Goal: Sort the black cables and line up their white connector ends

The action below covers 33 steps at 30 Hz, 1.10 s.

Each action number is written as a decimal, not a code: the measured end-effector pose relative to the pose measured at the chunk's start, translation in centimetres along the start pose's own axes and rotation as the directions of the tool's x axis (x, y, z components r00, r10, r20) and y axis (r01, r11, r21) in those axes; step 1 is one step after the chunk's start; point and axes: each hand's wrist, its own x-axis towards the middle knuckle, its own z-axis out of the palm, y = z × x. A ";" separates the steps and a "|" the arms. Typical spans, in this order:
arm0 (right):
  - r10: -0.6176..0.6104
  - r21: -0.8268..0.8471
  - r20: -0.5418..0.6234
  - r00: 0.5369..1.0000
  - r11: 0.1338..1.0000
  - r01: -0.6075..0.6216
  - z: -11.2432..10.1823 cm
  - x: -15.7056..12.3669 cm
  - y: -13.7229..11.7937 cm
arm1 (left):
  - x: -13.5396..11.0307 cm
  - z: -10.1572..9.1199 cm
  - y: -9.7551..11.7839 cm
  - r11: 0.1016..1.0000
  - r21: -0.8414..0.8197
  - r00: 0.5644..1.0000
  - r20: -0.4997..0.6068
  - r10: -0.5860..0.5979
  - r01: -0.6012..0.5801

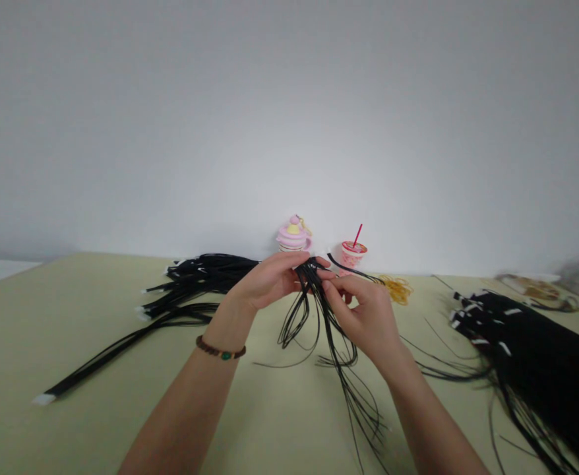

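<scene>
Both hands — left hand [270, 280], right hand [363, 313] — fingers pinched on black cords [314, 297] above bench [96, 316]; loose loops likely to tangle or slip if tugged unevenly.

A pale green table [72, 330] bears black strand bundles [527, 343], rubber bands [397, 288] and two cups [353, 254].

I see thin black strands [319, 310] with a slight gloss, like fine plastic cord. The worktop [96, 422] is a matt, smooth yellow-green surface. At frame centre, the pink cupcake trinket [293, 236] looks like glossy plastic. The bracelet [219, 351] shows brown beads, seemingly wood.
</scene>
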 end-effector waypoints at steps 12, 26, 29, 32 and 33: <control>0.090 0.025 0.064 0.994 0.995 -0.092 -0.7 0.0 -0.1 | -0.3 -0.2 0.4 0.995 0.100 0.999 -0.028 -0.026 0.029; 0.147 0.188 0.184 0.972 0.965 -0.182 -1.4 -0.1 0.9 | -0.6 0.2 0.9 0.988 0.144 0.996 -0.077 -0.048 0.059; 0.181 0.292 0.260 0.949 0.921 -0.256 -1.7 0.0 1.3 | -0.3 0.2 0.8 0.990 0.122 0.990 -0.124 -0.060 0.076; 0.200 0.511 0.410 0.890 0.758 -0.406 -2.7 0.2 1.7 | -0.1 0.3 0.9 0.994 0.073 0.975 -0.209 -0.069 0.086; 0.206 0.588 0.446 0.871 0.666 -0.459 -3.3 0.2 1.9 | 0.0 0.3 1.0 0.995 0.052 0.967 -0.242 -0.075 0.090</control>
